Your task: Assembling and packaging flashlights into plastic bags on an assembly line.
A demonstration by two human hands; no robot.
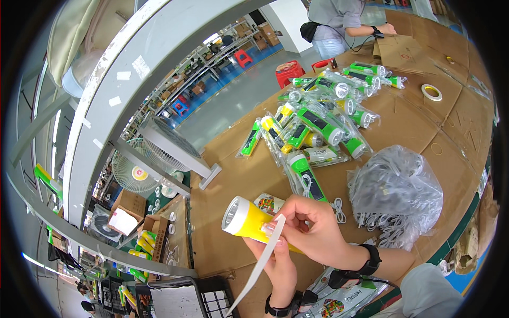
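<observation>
A yellow flashlight with a white head lies tilted in my hands, its lens end facing left. My left hand is closed around it from below. My right hand pinches a narrow white strip against the flashlight's side, and the strip's loose end hangs down to the lower left. Just beyond my right hand lies a green flashlight with a dark panel, a white cable coil near it. Printed plastic bags lie beneath my forearms.
Bagged green and yellow flashlights pile up on the cardboard-covered table. To the right sit a clear bag of white cables and a tape roll. A black crate stands at lower left. Another person works at the far end.
</observation>
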